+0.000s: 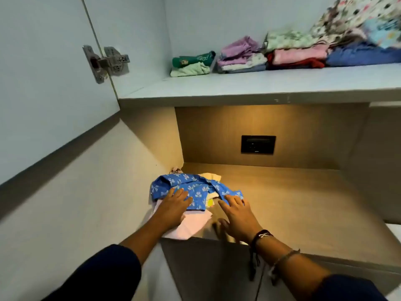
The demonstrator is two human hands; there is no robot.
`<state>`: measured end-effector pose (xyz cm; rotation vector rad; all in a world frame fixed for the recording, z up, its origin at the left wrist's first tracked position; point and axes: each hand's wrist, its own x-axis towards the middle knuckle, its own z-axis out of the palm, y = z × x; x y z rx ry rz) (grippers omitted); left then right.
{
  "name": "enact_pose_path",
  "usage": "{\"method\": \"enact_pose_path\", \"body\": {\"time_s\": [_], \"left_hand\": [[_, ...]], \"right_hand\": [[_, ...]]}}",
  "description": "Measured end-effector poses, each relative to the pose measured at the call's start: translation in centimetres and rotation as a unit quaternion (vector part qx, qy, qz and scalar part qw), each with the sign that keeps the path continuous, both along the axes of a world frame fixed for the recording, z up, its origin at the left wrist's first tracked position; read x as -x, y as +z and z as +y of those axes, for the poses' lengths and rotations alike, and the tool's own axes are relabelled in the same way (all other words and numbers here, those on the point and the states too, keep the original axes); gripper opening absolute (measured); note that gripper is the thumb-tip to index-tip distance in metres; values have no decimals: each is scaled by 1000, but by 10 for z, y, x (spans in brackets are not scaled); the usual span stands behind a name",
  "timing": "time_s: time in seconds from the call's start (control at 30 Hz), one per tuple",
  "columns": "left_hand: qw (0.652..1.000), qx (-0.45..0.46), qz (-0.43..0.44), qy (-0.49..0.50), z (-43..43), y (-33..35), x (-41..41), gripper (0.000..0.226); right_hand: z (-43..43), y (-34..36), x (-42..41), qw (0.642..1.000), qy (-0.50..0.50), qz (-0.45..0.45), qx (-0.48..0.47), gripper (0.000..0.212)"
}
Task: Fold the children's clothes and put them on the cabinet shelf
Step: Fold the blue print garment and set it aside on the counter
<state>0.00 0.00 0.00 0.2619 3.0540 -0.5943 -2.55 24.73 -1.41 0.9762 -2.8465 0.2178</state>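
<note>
A crumpled blue garment with white flowers (195, 189) lies on a small heap of clothes at the left end of a lit beige counter (303, 205). A pale pink piece (193, 224) hangs over the counter's front edge beneath it. My left hand (174, 205) rests flat on the blue garment's left part, fingers spread. My right hand (237, 215) lies open beside it, fingertips touching the garment's right end. Above, the white cabinet shelf (260, 88) carries folded stacks: green (192, 64), lilac (240, 55), pink and red (297, 58), blue (364, 55).
The open cabinet door (43, 83) with its metal hinge (104, 61) stands at the left. A dark wall socket (258, 144) sits in the niche's back panel. A floral cloth (358, 20) piles up at the shelf's far right. The counter's right part is bare.
</note>
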Motion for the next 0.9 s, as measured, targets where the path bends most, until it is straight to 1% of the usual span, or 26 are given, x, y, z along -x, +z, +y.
{"method": "enact_pose_path", "body": {"time_s": [0.03,0.07,0.13,0.17,0.2,0.23,0.27,0.3,0.33,0.37,0.4,0.47,0.5,0.53,0.57,0.6,0.67,0.73,0.8,0.83,0.9], "left_hand": [[1000,-11,12,6,-1,-1,9,55],[1000,-16,17,8,-1,-1,17,48],[1000,-14,20,-12,6,2,30,33],[998,-58,23,-13,7,2,37,28],[992,-123,30,-7,10,6,43,24],[975,-220,41,14,12,12,47,22],[947,-314,54,36,14,20,52,20],[912,-401,61,53,17,30,56,16],[882,-463,64,53,21,42,61,13],[864,-498,59,41,25,56,66,10],[852,-521,45,22,29,70,70,9],[835,-549,30,-14,39,98,74,10],[825,-563,38,-22,45,111,77,11],[815,-576,52,-25,51,123,79,12],[810,-581,68,-24,59,135,80,10],[809,-581,83,-24,65,147,82,9],[808,-579,107,-32,80,167,87,9],[791,-597,124,-41,95,187,91,11],[761,-633,132,-62,105,203,93,13],[749,-645,131,-77,108,208,93,12],[736,-661,115,-95,111,214,90,10]], "right_hand": [[-11,-4,8,1000,-3,-26,7,57],[-20,-7,16,999,-13,-32,25,57],[-34,-14,32,998,-28,-47,34,56],[-41,-18,42,997,-40,-58,32,57],[-45,-21,51,996,-50,-72,24,60],[-47,-25,59,995,-54,-84,16,66],[-47,-27,65,994,-53,-91,8,74],[-48,-26,69,994,-44,-97,23,83],[-48,-24,72,993,-35,-100,60,89],[-48,-18,74,988,-28,-97,120,89],[-47,-10,77,978,-18,-88,190,80],[-43,14,80,950,11,-51,307,48],[-39,26,82,934,24,-29,354,31],[-33,39,84,916,31,-19,399,19],[-26,51,85,898,28,-24,439,13],[-19,63,87,880,20,-38,473,12],[4,86,94,860,-12,-65,505,13],[34,103,104,862,-56,-80,497,14],[67,115,111,869,-73,-94,480,22],[86,119,112,871,-62,-101,476,28],[123,129,111,870,-6,-130,476,40]]}}
